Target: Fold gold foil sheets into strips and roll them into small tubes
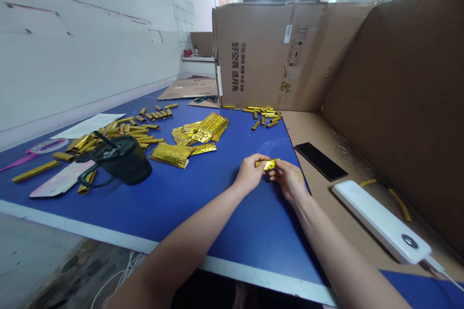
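Between my two hands is a small piece of gold foil paper [269,164], held just above the blue tabletop. My left hand [251,172] pinches its left end with thumb and fingers. At the other end, my right hand [289,179] grips it between thumb and fingertips. Flat gold foil sheets [210,128] lie stacked left of my hands, with another gold foil stack [172,154] nearer to me. Several short gold foil tubes [266,115] are heaped beyond my hands by the cardboard.
A dark green lidded mug [125,161] stands at left among many gold tubes, beside a pale phone [63,181] and a roll of tape [52,146]. Cardboard walls [264,58] rise behind and right. A black phone [321,160] and white power bank [380,219] lie on cardboard.
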A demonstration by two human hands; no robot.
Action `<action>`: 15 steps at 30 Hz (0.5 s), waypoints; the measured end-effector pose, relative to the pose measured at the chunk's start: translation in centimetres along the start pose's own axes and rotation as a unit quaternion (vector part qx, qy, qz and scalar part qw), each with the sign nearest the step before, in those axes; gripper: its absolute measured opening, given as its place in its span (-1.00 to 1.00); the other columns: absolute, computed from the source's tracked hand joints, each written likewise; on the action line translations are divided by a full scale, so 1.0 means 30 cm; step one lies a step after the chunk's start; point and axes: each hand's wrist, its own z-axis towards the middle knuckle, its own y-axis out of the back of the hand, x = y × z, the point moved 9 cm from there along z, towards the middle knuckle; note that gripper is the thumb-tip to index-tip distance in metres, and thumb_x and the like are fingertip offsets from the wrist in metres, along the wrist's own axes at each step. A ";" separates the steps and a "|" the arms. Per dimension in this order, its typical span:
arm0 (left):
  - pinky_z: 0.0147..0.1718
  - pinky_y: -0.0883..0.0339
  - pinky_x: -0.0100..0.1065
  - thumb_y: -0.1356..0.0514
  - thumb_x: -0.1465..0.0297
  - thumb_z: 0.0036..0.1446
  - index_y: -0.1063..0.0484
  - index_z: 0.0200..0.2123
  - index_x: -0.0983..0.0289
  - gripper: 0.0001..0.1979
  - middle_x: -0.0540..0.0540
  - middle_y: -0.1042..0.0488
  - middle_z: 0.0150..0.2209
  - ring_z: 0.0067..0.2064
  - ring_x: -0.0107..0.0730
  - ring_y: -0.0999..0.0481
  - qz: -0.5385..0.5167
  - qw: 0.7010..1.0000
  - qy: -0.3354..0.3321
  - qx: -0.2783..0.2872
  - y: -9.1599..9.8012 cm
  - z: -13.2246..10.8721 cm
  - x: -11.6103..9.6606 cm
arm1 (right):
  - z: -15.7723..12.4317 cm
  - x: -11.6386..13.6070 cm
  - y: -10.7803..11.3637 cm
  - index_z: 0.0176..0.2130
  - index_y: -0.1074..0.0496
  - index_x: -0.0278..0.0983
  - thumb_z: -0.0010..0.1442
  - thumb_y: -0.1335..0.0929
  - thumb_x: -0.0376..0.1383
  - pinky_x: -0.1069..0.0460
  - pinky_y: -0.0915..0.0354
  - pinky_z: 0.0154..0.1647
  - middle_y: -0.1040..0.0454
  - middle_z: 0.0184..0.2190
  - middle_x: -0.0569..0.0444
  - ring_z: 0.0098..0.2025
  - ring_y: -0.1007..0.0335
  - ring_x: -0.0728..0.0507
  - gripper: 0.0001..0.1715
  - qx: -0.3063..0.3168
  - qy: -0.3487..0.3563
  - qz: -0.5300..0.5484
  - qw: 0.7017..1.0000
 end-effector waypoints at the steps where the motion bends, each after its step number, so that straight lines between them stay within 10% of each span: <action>1: -0.43 -0.30 -0.48 -0.03 0.53 -0.04 -0.43 -0.35 0.33 -0.79 0.05 -0.47 -0.38 -0.40 -0.49 -0.41 0.007 1.000 -0.006 0.000 0.000 -0.002 -0.004 | 0.002 0.001 0.004 -0.52 -0.36 -0.36 -0.22 -0.39 -0.34 0.15 -0.23 -0.75 -0.39 -0.68 0.12 -0.72 -0.26 0.04 -0.84 -0.004 0.000 -0.001 1.000; 15: -0.23 -0.26 -0.39 -0.05 0.49 -0.01 -0.43 -0.33 0.31 -0.81 0.07 -0.47 -0.32 -0.27 -0.42 -0.42 0.042 0.998 -0.041 0.010 -0.012 -0.018 -0.042 | 0.000 -0.003 0.012 -0.66 -0.25 -0.31 -0.27 -0.41 -0.38 0.16 -0.21 -0.76 -0.31 -0.76 0.21 -0.73 -0.23 0.05 -0.79 -0.020 0.002 0.033 0.999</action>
